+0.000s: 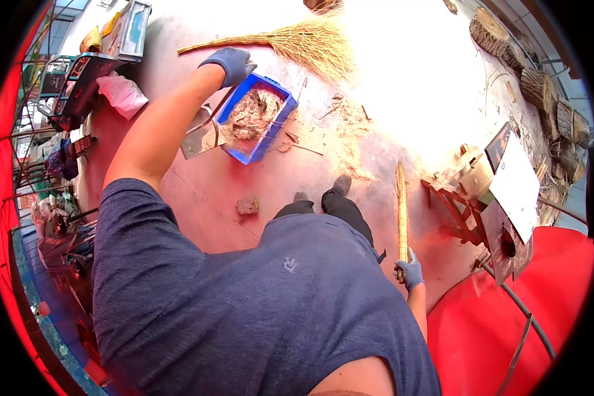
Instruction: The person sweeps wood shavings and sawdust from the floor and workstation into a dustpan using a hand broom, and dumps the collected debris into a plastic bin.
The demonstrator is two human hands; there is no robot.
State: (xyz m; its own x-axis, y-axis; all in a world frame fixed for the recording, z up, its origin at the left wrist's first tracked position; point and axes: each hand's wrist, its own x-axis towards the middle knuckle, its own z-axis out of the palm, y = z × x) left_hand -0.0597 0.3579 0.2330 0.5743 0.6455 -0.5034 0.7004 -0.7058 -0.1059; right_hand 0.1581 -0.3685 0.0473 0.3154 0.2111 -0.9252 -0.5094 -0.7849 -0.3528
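One gloved left hand (230, 65) stretched well forward, at the far left corner of a blue crate (274, 133), fingers curled closed round the dark handle (223, 105) of a metal dustpan (199, 140). Dustpan plate just left of the crate, overlapping its near left side in the view; cannot tell whether touching. Inside the crate, a rough, fluffy heap of pale shavings (252, 113), with thin stalks poking out over the right wall. Lower down and nearer the body, on the other side, one gloved right hand (409, 270), fingers wrapped round the near end of a long, narrow straw-yellow bundle (402, 204). Bundle pointing straight forward, well apart from the crate; cannot tell whether its far tip is on the floor (198, 198). Beyond the crate, a straw broom (317, 49) lying flat, thin handle towards the left, bristles fanned out to the right. Right of the crate, loose sawdust (353, 155) and scattered scraps of wood. Nearer, to the left of the dark shoes (340, 185), a small brown block (247, 206). Over at the right, a wooden stand (459, 210) beside a tilted white panel (516, 191), with cut logs (541, 89) behind and red sheeting (551, 297) closer in. Over at the left, a pale pinkish bag (121, 94) next to dark machinery (86, 86), then cluttered shelving (59, 224), too jumbled to tell apart.
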